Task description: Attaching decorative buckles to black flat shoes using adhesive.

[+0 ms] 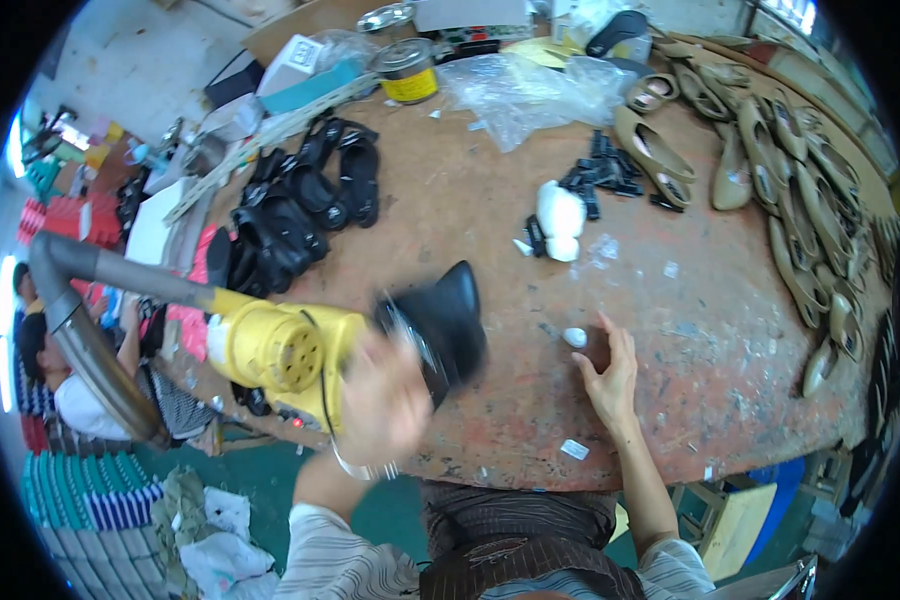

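Note:
My left hand [385, 395], smeared by motion, holds a black shoe [448, 325] that is blurred too. Its fingers cannot be made out one by one. Just left of this hand is a yellow machine [290, 350] with round holes and a grey hose, partly covered by the hand. My right hand [613, 375] rests at the table with thumb and forefinger apart, holding nothing. Close to its fingertips lies a small white lump [575, 337]. Farther back, a white bundle [561, 215] stands next to several black pieces [602, 175].
Black shoes [300, 195] stand in a cluster at the left on the worn table [530, 420]. Many beige shoes [785, 185] line the right side. Clear plastic film [525, 90] and a tin with a yellow label [406, 72] are at the back. People sit at the far left.

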A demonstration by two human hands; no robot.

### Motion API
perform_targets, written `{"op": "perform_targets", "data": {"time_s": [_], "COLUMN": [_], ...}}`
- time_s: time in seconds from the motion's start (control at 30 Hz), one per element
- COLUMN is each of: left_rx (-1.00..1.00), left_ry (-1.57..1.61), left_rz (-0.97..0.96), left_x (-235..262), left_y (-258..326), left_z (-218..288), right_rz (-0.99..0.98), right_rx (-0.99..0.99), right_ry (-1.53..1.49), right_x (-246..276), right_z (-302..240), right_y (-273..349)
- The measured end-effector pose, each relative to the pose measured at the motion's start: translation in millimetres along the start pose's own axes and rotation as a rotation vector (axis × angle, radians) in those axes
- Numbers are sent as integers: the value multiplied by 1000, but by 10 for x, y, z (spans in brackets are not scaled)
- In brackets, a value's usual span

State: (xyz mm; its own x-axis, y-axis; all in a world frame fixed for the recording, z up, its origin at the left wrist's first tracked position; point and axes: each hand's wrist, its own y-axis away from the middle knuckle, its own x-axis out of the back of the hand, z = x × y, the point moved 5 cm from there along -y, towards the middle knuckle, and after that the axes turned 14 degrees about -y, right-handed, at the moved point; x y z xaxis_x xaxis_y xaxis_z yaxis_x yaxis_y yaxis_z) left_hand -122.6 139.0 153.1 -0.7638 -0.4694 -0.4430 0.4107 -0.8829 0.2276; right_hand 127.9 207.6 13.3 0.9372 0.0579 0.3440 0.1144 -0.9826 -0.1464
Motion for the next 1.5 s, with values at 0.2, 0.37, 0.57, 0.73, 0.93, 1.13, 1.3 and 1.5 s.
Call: {"op": "perform_targets", "data": {"time_s": [0.2, 0.37, 0.57, 0.73, 0.93, 1.13, 1.3, 1.5], "left_rx": [-342, -634, 19, -169, -27, -116, 399, 291], "left_ry": [-158, -1151, -2027, -1540, -1528, -1077, 208, 313], "left_rz": [129, 362, -316, -220, -214, -160, 142, 79], "left_x": [366, 638, 882, 620, 573, 407, 450, 403], "left_y": [-1998, -1639, -793, -125, 772, 1152, 947, 723], "left_z": [1607, 907, -858, -871, -1293, -1363, -2012, -2172], "right_rz": [-27, -9, -47, -33, -75, -197, -296, -392], "right_rx": [61, 43, 85, -93, -96, 83, 210, 258], "right_ry": [41, 62, 18, -247, -318, -132, -69, 63], "right_x": [-161, -134, -151, -83, 9, 24, -126, -248], "right_z": [79, 112, 105, 175, -15, -187, -282, -333], "right_y": [-63, -90, -24, 130, 569, 782, 747, 664]}}
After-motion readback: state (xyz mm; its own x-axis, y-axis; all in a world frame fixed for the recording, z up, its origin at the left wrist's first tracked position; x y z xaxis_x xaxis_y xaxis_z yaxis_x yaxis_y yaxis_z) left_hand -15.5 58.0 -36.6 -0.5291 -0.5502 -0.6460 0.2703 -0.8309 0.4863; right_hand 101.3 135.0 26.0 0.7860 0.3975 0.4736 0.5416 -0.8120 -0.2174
